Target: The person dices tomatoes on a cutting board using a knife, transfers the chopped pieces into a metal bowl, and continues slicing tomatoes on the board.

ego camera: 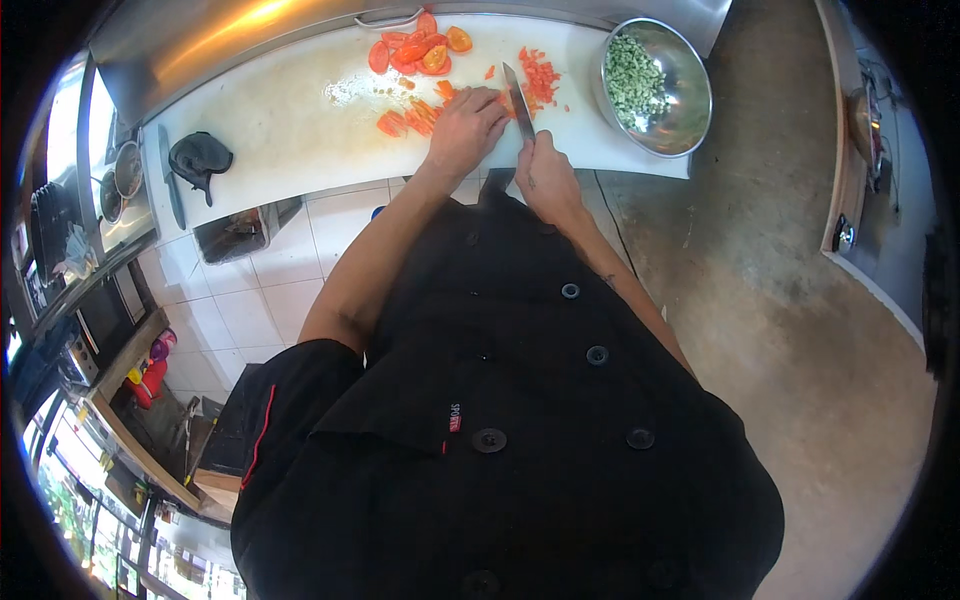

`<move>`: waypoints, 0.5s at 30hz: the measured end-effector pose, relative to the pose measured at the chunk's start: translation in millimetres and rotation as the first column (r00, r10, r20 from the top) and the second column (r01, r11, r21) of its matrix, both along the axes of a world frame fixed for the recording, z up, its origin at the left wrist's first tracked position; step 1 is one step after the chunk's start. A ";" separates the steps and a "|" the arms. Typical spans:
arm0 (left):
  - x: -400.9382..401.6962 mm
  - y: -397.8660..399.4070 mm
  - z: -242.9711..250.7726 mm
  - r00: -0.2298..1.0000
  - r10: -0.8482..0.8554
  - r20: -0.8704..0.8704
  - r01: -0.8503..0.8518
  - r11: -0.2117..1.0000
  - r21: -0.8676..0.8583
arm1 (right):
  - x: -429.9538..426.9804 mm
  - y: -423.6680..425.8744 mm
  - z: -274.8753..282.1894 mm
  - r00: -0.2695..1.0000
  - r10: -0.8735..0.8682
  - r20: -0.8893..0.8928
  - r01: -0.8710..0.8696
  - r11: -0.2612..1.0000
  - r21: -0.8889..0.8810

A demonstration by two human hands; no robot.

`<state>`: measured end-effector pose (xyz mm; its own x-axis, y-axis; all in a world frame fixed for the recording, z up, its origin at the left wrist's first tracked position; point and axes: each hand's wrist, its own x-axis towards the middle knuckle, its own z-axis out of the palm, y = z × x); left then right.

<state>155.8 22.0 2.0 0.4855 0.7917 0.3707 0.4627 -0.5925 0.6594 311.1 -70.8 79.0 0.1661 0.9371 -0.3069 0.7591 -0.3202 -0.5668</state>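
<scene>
My right hand (549,174) grips the handle of a kitchen knife (519,101), its blade pointing away from me over the white cutting board (285,112). Just left of the blade, my left hand (471,127) rests with bent fingers on tomato strips; their ends by the blade are partly hidden. More tomato strips (411,120) lie left of that hand. Diced tomato (540,75) is heaped right of the knife. Behind my left hand lie tomato halves or pieces (424,49) in a pile. A steel bowl (686,112) at the right holds chopped green vegetable (631,79).
A black cloth or cap-like item (201,157) lies at the board's left end beside a second knife (172,180). Below the board's left part is a bin (236,232). A steel wall (210,37) runs behind the board, and a dark cable (616,225) hangs at the right.
</scene>
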 end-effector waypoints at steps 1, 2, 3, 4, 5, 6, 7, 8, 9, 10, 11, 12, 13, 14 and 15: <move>1.8 -0.5 -0.4 1.000 0.016 0.012 -0.016 1.000 0.011 | -1.1 1.3 1.0 1.000 0.006 -0.002 -0.006 1.000 -0.003; 2.8 -1.2 -0.9 0.999 0.032 0.025 -0.033 0.999 0.021 | -1.8 2.7 2.2 1.000 0.006 0.001 -0.006 1.000 -0.013; 3.6 -1.9 0.5 0.999 0.035 0.024 -0.036 0.999 0.017 | -2.5 3.2 3.4 1.000 0.003 0.005 -0.003 1.000 -0.026; 4.0 -2.2 1.7 0.999 0.040 0.022 -0.041 0.999 0.016 | -3.2 3.0 2.2 1.000 0.006 0.004 -0.006 0.999 -0.031; 3.7 -2.9 3.0 0.999 0.045 0.021 -0.046 0.999 0.016 | -4.2 3.1 0.4 1.000 0.015 0.019 -0.013 0.998 -0.055; 3.9 -2.9 2.6 0.999 0.047 0.021 -0.047 0.999 0.014 | -4.2 4.2 -0.6 0.999 0.021 0.036 -0.018 0.997 -0.077; 3.8 -3.0 2.3 0.999 0.042 0.018 -0.043 0.999 0.030 | -3.7 3.3 -6.7 0.999 0.022 0.036 -0.019 0.997 -0.079; 3.9 -3.2 1.9 0.999 0.038 0.014 -0.038 0.998 0.047 | -2.8 1.2 -16.9 0.999 0.005 0.038 -0.001 0.995 -0.096; 5.1 -3.2 1.8 0.999 0.036 0.015 -0.036 0.998 0.045 | -3.3 2.5 -19.5 0.999 -0.014 0.041 0.019 0.993 -0.113; 6.6 -2.8 1.7 0.999 0.039 0.018 -0.040 0.998 0.049 | -4.9 5.7 -23.2 0.999 -0.017 0.042 0.022 0.993 -0.115; 8.1 -3.1 1.9 0.999 0.040 0.022 -0.042 0.998 0.055 | -8.6 9.5 -27.9 0.997 -0.066 0.050 0.071 0.993 -0.093; 8.7 -2.3 2.3 0.999 0.037 0.024 -0.038 0.997 0.063 | -11.2 17.9 -28.8 0.992 -0.115 0.056 0.118 0.991 -0.063; 8.2 -3.7 3.1 0.998 0.051 0.024 -0.052 0.998 0.039 | -11.2 26.3 -28.6 0.991 -0.120 0.057 0.123 0.991 -0.054; 8.4 -4.2 3.9 0.998 0.065 0.024 -0.065 0.998 0.016 | -10.3 34.5 -27.8 0.994 -0.098 0.045 0.101 0.991 -0.083; 6.5 -2.4 4.2 0.998 0.061 0.023 -0.062 0.998 0.025 | -11.8 41.4 -25.3 0.997 -0.073 0.028 0.076 0.991 -0.111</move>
<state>162.3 19.6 6.2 0.4275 0.8100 0.4014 0.4845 -0.5802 0.6548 299.3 -29.4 53.6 0.2428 0.8821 -0.4038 0.7439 -0.4364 -0.5061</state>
